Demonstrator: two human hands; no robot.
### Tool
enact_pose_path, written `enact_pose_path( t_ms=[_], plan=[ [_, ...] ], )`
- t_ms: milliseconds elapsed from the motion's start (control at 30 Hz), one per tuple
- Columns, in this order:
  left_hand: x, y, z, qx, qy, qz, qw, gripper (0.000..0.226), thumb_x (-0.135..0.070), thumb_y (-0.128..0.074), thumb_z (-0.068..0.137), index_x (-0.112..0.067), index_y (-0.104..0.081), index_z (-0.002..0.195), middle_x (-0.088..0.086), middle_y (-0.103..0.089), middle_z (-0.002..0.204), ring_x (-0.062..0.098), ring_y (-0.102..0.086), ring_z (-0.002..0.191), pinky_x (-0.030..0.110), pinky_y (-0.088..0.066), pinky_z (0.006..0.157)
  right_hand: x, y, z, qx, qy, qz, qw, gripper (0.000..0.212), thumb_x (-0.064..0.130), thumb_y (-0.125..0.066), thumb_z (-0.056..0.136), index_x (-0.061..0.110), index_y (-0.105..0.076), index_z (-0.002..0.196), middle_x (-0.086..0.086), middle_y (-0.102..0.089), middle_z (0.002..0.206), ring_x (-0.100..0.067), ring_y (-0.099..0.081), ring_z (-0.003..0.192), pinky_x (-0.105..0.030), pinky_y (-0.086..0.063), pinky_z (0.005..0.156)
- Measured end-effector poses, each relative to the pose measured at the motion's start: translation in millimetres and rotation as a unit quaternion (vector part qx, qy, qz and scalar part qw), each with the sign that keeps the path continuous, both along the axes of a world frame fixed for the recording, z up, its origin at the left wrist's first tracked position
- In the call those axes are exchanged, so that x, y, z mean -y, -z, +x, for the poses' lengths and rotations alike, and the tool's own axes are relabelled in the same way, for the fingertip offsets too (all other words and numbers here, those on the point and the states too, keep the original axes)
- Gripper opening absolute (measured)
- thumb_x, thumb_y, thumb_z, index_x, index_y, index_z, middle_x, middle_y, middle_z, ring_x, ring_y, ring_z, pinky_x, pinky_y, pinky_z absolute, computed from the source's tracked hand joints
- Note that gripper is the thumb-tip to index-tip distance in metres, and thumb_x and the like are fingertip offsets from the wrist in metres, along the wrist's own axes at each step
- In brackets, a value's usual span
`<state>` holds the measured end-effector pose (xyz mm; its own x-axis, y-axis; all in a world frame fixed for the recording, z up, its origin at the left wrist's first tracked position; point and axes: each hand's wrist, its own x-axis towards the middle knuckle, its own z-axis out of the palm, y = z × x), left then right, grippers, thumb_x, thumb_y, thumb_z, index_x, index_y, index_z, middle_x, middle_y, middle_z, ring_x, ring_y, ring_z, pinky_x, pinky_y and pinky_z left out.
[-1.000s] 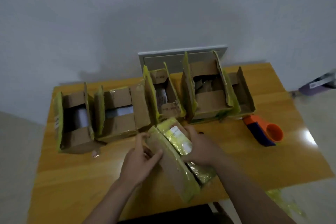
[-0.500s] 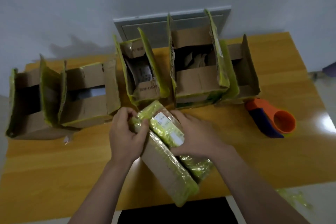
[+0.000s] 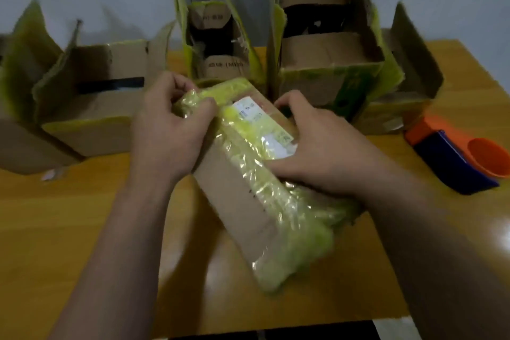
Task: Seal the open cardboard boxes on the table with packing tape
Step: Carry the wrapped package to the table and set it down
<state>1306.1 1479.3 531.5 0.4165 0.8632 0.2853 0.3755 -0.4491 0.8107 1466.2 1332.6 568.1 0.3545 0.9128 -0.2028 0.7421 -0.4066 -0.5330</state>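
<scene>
Cardboard, long box [image 3: 242, 201]: closed, banded in wrinkled yellow-green tape [image 3: 278, 201], white label [image 3: 254, 113] near its far end. It lies slantwise at the near middle of the counter [image 3: 69, 229], between both hands.

Left hand [image 3: 168, 132]: fingers curled, thumb and fingertips pinching the crumpled tape at the box's far-left corner.

Right hand [image 3: 317, 154]: fingers hooked over the far-right edge, thumb laid along the top face, gripping the box.

Open boxes, flaps upright, in a row along the far side: wide box [image 3: 91, 107] at left, narrow box [image 3: 218, 63] in the middle, large box [image 3: 325, 63] right of it, low box [image 3: 400, 91] furthest right. All unsealed.

Tape dispenser [image 3: 455, 160]: orange and blue, lying on the right of the counter, untouched, well apart from both hands.

Step in hand, as judged: pressing the loose tape end flat on this box. Handling note: hold the box steady with the right hand, draw the end taut before rubbing it down from the seam outward so that no bubble or lifted corner remains, then set this box aside and take up the dispenser for the row.
</scene>
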Motion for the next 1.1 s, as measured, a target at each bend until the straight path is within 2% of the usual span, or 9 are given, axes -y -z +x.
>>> enact_pose_path(
  t_ms=[67, 233, 367, 500, 633, 767, 933, 1000, 1100],
  plan=[
    [-0.3, 1.5, -2.0, 0.000, -0.002, 0.007, 1.000, 0.023, -0.042, -0.064, 0.081, -0.023, -0.060, 0.094, -0.007, -0.062, 0.091, 0.014, -0.058, 0.085, 0.032, -0.044, 0.068, 12.4, -3.4, -5.4, 0.002, 0.023, 0.027, 0.999, 0.084, 0.078, -0.066, 0.056, 0.036, -0.041, 0.125, 0.019, -0.054, 0.101, -0.005, -0.057, 0.086, -0.032, -0.047, 0.067],
    [9.0, -10.6, -15.6, -0.027, -0.036, 0.034, 0.998, 0.023, -0.043, -0.070, 0.082, -0.028, -0.056, 0.092, -0.012, -0.055, 0.080, 0.024, -0.058, 0.083, 0.036, -0.047, 0.069, 56.9, -17.4, -22.5, -0.061, 0.052, 0.110, 0.991, 0.045, 0.060, -0.059, 0.093, 0.033, -0.051, 0.127, 0.010, -0.066, 0.103, -0.010, -0.066, 0.089, -0.034, -0.054, 0.074],
    [23.0, -18.9, -23.3, -0.083, -0.072, 0.053, 0.993, 0.033, -0.051, -0.071, 0.086, -0.026, -0.061, 0.105, -0.001, -0.065, 0.101, 0.031, -0.063, 0.100, 0.042, -0.055, 0.081, 70.3, -11.5, -46.0, -0.029, 0.039, 0.126, 0.991, 0.056, 0.065, -0.045, 0.098, 0.031, -0.047, 0.142, 0.004, -0.057, 0.140, -0.017, -0.058, 0.118, -0.042, -0.051, 0.097],
    [37.8, -20.0, -23.1, -0.087, -0.087, 0.048, 0.991, 0.043, -0.048, -0.069, 0.093, -0.019, -0.058, 0.123, 0.008, -0.068, 0.121, 0.033, -0.063, 0.111, 0.040, -0.051, 0.083, 72.7, -5.8, -54.5, 0.023, 0.042, 0.119, 0.992, 0.066, 0.075, -0.038, 0.094, 0.035, -0.044, 0.146, 0.006, -0.055, 0.142, -0.019, -0.057, 0.119, -0.045, -0.051, 0.097],
    [42.6, -20.3, -23.3, -0.072, -0.067, 0.069, 0.993, 0.041, -0.033, -0.068, 0.098, -0.021, -0.049, 0.132, 0.006, -0.064, 0.128, 0.031, -0.063, 0.113, 0.038, -0.046, 0.082, 71.1, -8.7, -42.7, -0.037, 0.007, 0.103, 0.994, 0.076, 0.075, -0.047, 0.091, 0.030, -0.043, 0.152, 0.006, -0.048, 0.151, -0.017, -0.052, 0.128, -0.036, -0.047, 0.100],
    [44.5, -17.9, -23.9, -0.039, -0.056, 0.123, 0.990, 0.042, -0.018, -0.067, 0.095, -0.029, -0.046, 0.129, -0.003, -0.065, 0.117, 0.025, -0.065, 0.103, 0.040, -0.051, 0.083, 64.2, -8.6, -34.5, -0.080, -0.020, 0.106, 0.991, 0.080, 0.074, -0.052, 0.090, 0.026, -0.044, 0.153, 0.010, -0.044, 0.155, -0.013, -0.047, 0.136, -0.032, -0.040, 0.105],
    [49.5, -22.3, -28.5, 0.019, -0.065, 0.128, 0.989, 0.043, -0.011, -0.067, 0.093, -0.033, -0.050, 0.125, -0.012, -0.065, 0.105, 0.014, -0.061, 0.094, 0.037, -0.052, 0.077, 58.4, -17.0, -19.2, -0.181, -0.029, 0.105, 0.977, 0.073, 0.081, -0.055, 0.080, 0.039, -0.058, 0.140, 0.014, -0.052, 0.150, -0.012, -0.048, 0.136, -0.041, -0.034, 0.117],
    [50.3, -24.4, -30.4, 0.040, -0.066, 0.106, 0.991, 0.042, -0.010, -0.069, 0.093, -0.034, -0.050, 0.122, -0.014, -0.064, 0.104, 0.008, -0.060, 0.094, 0.032, -0.049, 0.078, 54.1, -20.5, -17.5, -0.140, -0.047, 0.090, 0.985, 0.076, 0.076, -0.059, 0.082, 0.038, -0.051, 0.146, 0.014, -0.045, 0.155, -0.011, -0.044, 0.139, -0.038, -0.034, 0.116],
    [51.1, -27.1, -32.9, 0.043, -0.064, 0.085, 0.993, 0.046, -0.007, -0.070, 0.093, -0.034, -0.048, 0.123, -0.017, -0.062, 0.103, -0.001, -0.057, 0.089, 0.030, -0.047, 0.079, 48.0, -30.5, -21.7, -0.012, -0.045, 0.030, 0.998, 0.081, 0.069, -0.067, 0.082, 0.037, -0.044, 0.152, 0.012, -0.043, 0.154, -0.015, -0.047, 0.135, -0.036, -0.041, 0.107]
  ],
)
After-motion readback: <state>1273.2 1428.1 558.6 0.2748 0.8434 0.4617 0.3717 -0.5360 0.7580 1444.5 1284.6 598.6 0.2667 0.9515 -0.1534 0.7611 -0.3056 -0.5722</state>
